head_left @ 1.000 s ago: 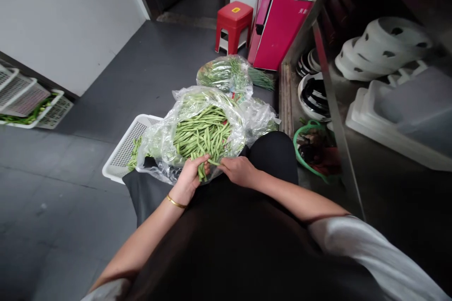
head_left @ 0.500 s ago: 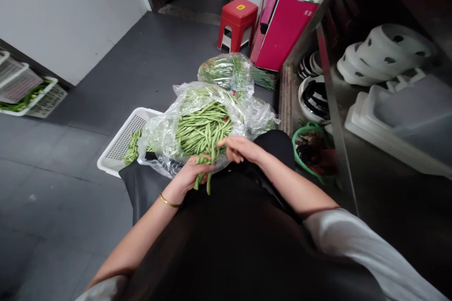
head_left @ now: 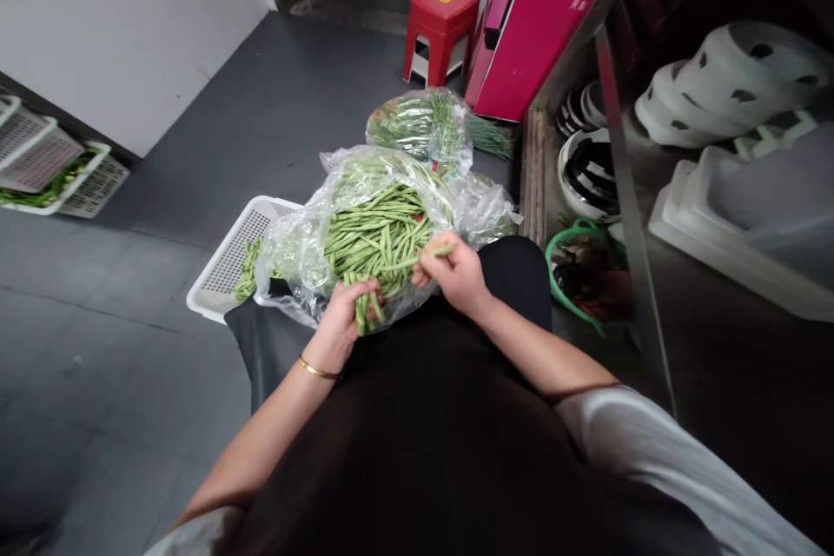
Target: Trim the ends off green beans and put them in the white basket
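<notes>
My left hand (head_left: 342, 311) clasps a bean bunch (head_left: 361, 314), my right hand (head_left: 457, 275) pinches a single bean (head_left: 402, 265) — the heap (head_left: 365, 230) just beyond both.

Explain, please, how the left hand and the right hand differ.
The left hand holds a bunch of green beans; the right hand seems to pinch a single bean. The left hand has a gold bracelet at its wrist; the right hand shows none. Both hands are bare and near the open plastic bag.
</notes>
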Available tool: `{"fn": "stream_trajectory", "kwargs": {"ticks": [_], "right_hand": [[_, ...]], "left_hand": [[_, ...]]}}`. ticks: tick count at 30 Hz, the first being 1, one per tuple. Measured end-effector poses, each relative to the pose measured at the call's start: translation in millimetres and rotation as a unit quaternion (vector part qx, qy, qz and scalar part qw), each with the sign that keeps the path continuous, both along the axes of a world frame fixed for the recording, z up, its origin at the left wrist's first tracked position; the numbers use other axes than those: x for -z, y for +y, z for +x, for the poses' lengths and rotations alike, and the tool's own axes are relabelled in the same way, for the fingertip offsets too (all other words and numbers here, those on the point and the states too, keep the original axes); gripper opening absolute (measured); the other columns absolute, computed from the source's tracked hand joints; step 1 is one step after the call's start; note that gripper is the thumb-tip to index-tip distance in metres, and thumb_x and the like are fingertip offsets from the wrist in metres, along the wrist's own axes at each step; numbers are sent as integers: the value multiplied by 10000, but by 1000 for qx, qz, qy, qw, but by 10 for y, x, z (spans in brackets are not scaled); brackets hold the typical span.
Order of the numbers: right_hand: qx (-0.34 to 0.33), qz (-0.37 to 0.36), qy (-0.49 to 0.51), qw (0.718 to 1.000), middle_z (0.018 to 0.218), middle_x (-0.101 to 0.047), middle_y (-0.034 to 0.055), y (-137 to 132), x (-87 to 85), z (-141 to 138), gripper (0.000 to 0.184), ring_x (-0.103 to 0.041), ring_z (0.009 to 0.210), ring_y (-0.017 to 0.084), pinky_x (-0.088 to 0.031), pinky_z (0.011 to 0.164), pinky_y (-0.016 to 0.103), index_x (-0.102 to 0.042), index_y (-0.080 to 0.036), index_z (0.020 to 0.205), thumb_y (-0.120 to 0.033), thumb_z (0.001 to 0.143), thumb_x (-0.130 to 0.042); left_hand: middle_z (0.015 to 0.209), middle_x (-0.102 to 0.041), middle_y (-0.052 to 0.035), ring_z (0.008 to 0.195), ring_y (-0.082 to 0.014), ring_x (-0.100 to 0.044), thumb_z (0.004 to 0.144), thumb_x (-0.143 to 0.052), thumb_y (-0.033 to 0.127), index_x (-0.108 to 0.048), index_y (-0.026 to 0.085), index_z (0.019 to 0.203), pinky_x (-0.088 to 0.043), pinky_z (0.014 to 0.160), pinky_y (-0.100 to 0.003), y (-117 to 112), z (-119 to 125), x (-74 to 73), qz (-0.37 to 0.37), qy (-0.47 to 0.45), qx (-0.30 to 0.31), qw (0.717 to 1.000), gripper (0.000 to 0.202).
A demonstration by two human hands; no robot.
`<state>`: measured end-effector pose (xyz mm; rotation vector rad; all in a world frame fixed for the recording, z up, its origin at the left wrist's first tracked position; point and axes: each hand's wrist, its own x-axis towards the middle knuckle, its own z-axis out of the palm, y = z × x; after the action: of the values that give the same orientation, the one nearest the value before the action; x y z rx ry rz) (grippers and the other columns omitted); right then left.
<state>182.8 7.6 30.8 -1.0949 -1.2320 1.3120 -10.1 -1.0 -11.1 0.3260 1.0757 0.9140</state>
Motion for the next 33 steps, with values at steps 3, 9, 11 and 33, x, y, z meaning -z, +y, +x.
{"fn": "stream_trajectory", "kwargs": {"ticks": [3,9,11,33], "right_hand": [[-77,-5,-28,997,684,-657,5,-162,-56,-26,232,-648,644,140,-531,613,265,-517,-193,799,-385,756,-640],[-147,-201,48,967,588,-606,-31,62,209,-87,375,-581,460,127,-483,428,252,-467,-180,795,-486,687,-655],[-147,-175,24,973,561,-588,-38,91,265,-106,361,-571,454,122,-485,441,252,-461,-181,776,-479,694,-648],[-307,84,-359,877,648,-553,-19,42,256,11,232,-479,582,88,-330,564,199,-580,-140,773,-361,769,-651]], "left_hand": [[442,-509,16,325,-79,-443,604,-617,156,-515,133,585,-330,309,-176,73,-7,46,-76,-4,-43,996,106],[593,-597,-18,486,-147,-578,583,-694,178,-569,129,716,-463,441,-244,-12,94,-141,29,-71,126,989,189],[594,-598,-13,457,-136,-553,567,-712,167,-561,134,739,-433,417,-234,-47,108,-207,46,-57,140,987,231],[613,-617,-11,454,-112,-560,547,-778,154,-569,131,751,-445,432,-202,-125,72,-140,48,41,152,986,293]]}}
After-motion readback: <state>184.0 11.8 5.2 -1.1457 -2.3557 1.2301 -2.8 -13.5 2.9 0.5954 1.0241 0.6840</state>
